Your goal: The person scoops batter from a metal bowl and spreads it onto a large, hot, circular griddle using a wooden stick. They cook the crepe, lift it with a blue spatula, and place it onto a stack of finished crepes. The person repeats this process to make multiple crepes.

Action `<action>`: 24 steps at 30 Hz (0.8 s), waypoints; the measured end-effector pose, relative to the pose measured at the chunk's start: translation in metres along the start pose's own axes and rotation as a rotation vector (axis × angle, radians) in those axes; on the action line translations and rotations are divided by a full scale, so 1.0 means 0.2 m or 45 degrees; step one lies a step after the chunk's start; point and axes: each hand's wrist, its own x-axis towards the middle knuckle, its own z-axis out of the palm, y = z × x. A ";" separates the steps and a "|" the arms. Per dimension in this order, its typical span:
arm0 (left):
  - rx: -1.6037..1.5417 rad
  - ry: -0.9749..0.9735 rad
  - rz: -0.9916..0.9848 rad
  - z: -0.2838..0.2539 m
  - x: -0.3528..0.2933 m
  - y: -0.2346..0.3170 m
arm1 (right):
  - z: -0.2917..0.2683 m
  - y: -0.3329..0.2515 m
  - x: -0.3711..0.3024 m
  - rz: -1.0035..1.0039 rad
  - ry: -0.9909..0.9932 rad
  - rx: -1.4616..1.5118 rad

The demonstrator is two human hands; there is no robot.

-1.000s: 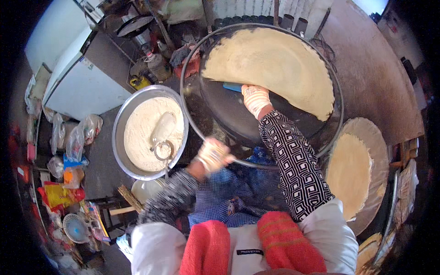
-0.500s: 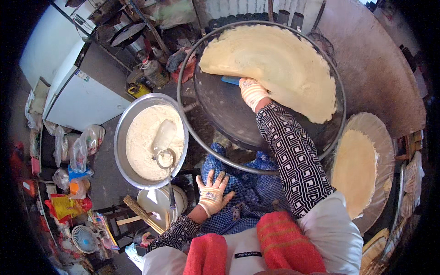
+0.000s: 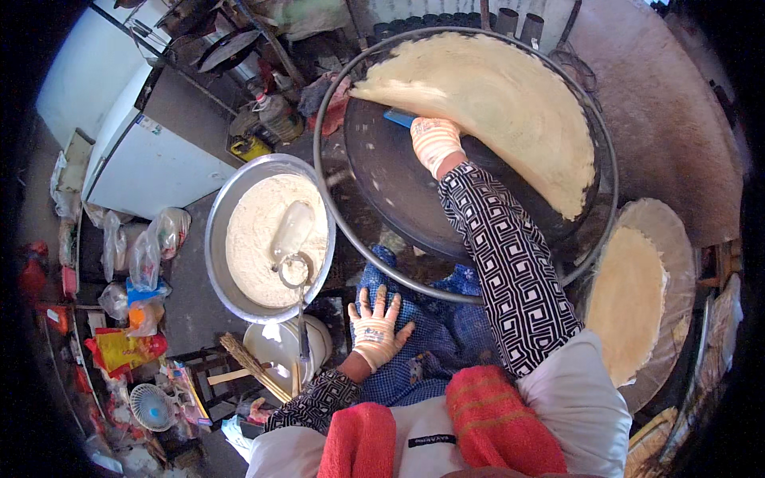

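My right hand (image 3: 437,146), in a striped glove, is closed around a blue scraper (image 3: 398,118), mostly hidden by the fingers. It is over the large round dark griddle (image 3: 382,171), at the near edge of a thin tan sheet of batter (image 3: 494,92) that covers the griddle's far and right part. My left hand (image 3: 376,331), gloved with bare fingertips, lies spread on the blue checked cloth (image 3: 410,362) over my lap. Left of the griddle, a metal basin (image 3: 213,263) holds pale batter (image 3: 255,231), with a clear scoop (image 3: 295,227) and a ring-headed, long-handled tool (image 3: 299,275) in it.
A metal hoop (image 3: 341,227) encircles the griddle. To its right, a stack of thin round flatbreads (image 3: 625,303) lies on a plastic-covered round. A white bucket (image 3: 323,342) stands below the basin beside a straw brush (image 3: 251,366). A white cabinet (image 3: 151,171) and plastic bags (image 3: 143,263) are at left.
My right hand has slid left and slightly farther away with the scraper. The batter's near edge has shifted back, baring more griddle. My left hand stays on the cloth; the whole view has shifted slightly.
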 end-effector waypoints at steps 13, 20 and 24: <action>0.021 -0.004 -0.052 0.07 -0.15 -0.02 | 0.27 0.00 0.07 0.159 0.381 0.257; 0.044 0.011 0.020 0.06 -0.15 0.01 | 0.44 0.63 -0.13 0.387 0.591 0.144; 0.030 0.056 0.067 0.07 -0.12 -0.01 | 0.58 0.98 -0.49 0.358 0.802 -0.059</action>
